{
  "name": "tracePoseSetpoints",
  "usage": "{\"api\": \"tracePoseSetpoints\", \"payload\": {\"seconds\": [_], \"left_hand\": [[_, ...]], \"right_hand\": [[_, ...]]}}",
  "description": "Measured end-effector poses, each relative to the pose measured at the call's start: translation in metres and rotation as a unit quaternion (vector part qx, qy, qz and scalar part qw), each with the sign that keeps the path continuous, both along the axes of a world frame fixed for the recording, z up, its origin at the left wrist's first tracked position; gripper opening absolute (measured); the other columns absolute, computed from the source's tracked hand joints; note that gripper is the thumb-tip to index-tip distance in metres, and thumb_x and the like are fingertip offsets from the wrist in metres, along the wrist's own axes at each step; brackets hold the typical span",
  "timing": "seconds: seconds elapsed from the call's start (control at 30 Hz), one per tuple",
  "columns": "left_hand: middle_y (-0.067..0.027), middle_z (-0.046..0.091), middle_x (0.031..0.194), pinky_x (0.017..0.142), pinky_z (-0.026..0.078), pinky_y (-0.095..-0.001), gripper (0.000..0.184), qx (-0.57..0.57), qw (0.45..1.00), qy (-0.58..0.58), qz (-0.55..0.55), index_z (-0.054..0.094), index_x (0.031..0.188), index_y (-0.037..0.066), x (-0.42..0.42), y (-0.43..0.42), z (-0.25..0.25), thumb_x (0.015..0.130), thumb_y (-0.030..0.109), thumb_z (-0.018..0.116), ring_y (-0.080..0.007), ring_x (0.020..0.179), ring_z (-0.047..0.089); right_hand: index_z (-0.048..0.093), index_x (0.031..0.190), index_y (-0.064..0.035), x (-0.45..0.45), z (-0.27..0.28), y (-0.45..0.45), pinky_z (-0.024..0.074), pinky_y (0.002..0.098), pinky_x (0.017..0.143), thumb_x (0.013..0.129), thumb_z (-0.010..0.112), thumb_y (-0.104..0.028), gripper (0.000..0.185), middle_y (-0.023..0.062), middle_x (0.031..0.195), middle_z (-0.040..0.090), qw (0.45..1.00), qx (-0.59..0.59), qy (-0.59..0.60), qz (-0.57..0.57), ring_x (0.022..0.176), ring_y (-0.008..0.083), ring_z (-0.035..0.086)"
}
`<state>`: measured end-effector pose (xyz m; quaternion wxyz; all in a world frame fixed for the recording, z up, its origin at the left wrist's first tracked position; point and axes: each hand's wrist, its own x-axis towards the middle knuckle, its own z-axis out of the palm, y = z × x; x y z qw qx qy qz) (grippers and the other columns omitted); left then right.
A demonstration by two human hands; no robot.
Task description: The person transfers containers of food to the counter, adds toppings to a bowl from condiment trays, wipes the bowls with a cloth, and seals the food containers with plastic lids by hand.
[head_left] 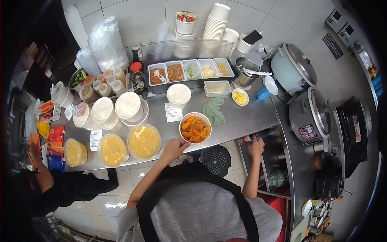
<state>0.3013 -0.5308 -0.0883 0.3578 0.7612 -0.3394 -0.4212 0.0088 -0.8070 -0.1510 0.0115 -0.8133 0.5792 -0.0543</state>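
My left hand [176,148] is at the counter's front edge, its fingertips pressed to the lower left rim of a white bowl of orange food [195,128]. Off to the right, my right hand [256,147] is closed beside the open shelves under the counter; whatever it grips is too small to name. Behind the bowl stand a lidded white tub [178,96] and a paper slip [173,113]. A green cloth [213,111] lies to its right, near a small bowl of yellow food [240,97].
Three tubs of yellow soup [144,141] line the front edge at left. Topping trays [191,70] stand at the back, rice cookers [309,113] at right. A co-worker's arm [40,171] is at far left. A black stool [215,160] sits below the counter.
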Motion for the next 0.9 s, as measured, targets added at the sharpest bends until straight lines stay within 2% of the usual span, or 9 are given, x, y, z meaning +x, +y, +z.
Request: {"api": "tracePoseSetpoints", "payload": {"seconds": [0.07,0.13,0.3,0.4,0.43,0.53,0.73,0.83,0.9], "left_hand": [[-0.0119,0.058,0.068,0.054,0.047,-0.0347,0.031,0.028,0.993,-0.099,-0.062,0.059,0.080,0.001,0.008,-0.004,0.025,0.080,0.032,0.057,-0.0221,0.061,0.061],[-0.0095,0.057,0.056,0.052,0.046,-0.0340,0.028,-0.030,0.976,-0.205,-0.067,0.060,0.083,0.004,0.012,-0.018,0.040,0.079,0.031,0.058,-0.0199,0.057,0.060],[-0.0096,0.059,0.079,0.063,0.046,-0.0377,0.015,-0.198,0.911,-0.346,-0.107,0.059,0.081,0.007,0.031,-0.105,0.052,0.072,0.019,0.061,-0.0274,0.075,0.059],[-0.0100,0.056,0.082,0.069,0.046,-0.0385,0.014,-0.262,0.873,-0.395,-0.111,0.059,0.080,0.007,0.033,-0.169,0.024,0.067,0.013,0.063,-0.0288,0.081,0.057],[-0.0109,0.057,0.083,0.070,0.046,-0.0388,0.017,-0.253,0.883,-0.373,-0.131,0.059,0.082,0.007,0.032,-0.187,0.017,0.066,0.012,0.063,-0.0297,0.081,0.057],[-0.0133,0.059,0.089,0.072,0.046,-0.0395,0.029,-0.166,0.913,-0.328,-0.177,0.057,0.093,0.008,0.028,-0.217,0.016,0.065,0.009,0.062,-0.0309,0.083,0.057],[-0.0149,0.060,0.093,0.075,0.046,-0.0409,0.031,-0.139,0.920,-0.311,-0.196,0.058,0.098,0.009,0.019,-0.224,0.025,0.068,0.005,0.056,-0.0311,0.088,0.057],[-0.0144,0.061,0.091,0.074,0.046,-0.0413,0.025,-0.157,0.909,-0.344,-0.174,0.062,0.090,0.010,0.034,-0.216,0.019,0.068,0.004,0.053,-0.0317,0.088,0.058],[-0.0137,0.062,0.089,0.072,0.047,-0.0406,0.020,-0.078,0.907,-0.364,-0.195,0.064,0.084,0.011,0.051,-0.211,0.018,0.068,0.005,0.054,-0.0313,0.086,0.058]], "right_hand": [[0.058,0.101,-0.0030,0.052,-0.010,-0.012,0.0412,0.0373,0.081,0.070,0.062,-0.016,0.034,0.0165,0.101,0.055,0.968,-0.037,-0.180,0.170,0.093,0.0320,0.051],[0.061,0.091,-0.0021,0.116,-0.022,-0.019,0.0459,0.0329,0.068,0.068,0.066,-0.019,0.030,0.0150,0.090,0.059,0.917,0.085,-0.334,0.201,0.078,0.0251,0.057],[0.057,0.076,-0.0023,0.175,-0.015,-0.032,0.0430,0.0264,0.059,0.061,0.070,-0.015,0.024,0.0047,0.071,0.056,0.920,0.183,-0.289,0.189,0.063,0.0144,0.053],[0.056,0.075,-0.0035,0.182,0.011,-0.043,0.0372,0.0201,0.052,0.063,0.061,-0.005,0.013,-0.0028,0.067,0.053,0.791,0.307,-0.464,0.254,0.058,0.0057,0.047],[0.056,0.076,-0.0032,0.181,0.026,-0.039,0.0362,0.0194,0.050,0.064,0.060,-0.004,0.013,-0.0033,0.066,0.054,0.749,0.332,-0.501,0.279,0.057,0.0045,0.046],[0.056,0.079,-0.0034,0.184,0.062,-0.025,0.0341,0.0176,0.049,0.067,0.056,-0.001,0.012,-0.0044,0.068,0.053,0.781,0.282,-0.481,0.280,0.057,0.0027,0.045],[0.058,0.084,-0.0046,0.166,0.062,-0.028,0.0395,0.0208,0.058,0.072,0.058,-0.004,0.013,-0.0025,0.076,0.056,0.706,0.337,-0.614,0.104,0.065,0.0053,0.050],[0.058,0.079,-0.0017,0.143,-0.005,-0.066,0.0396,0.0230,0.054,0.068,0.064,-0.006,0.014,0.0013,0.072,0.056,0.704,0.287,-0.649,0.027,0.062,0.0084,0.050],[0.057,0.078,-0.0006,0.124,0.004,-0.059,0.0412,0.0253,0.056,0.067,0.068,-0.010,0.018,0.0042,0.069,0.055,0.891,0.257,-0.373,0.028,0.064,0.0110,0.051]]}}
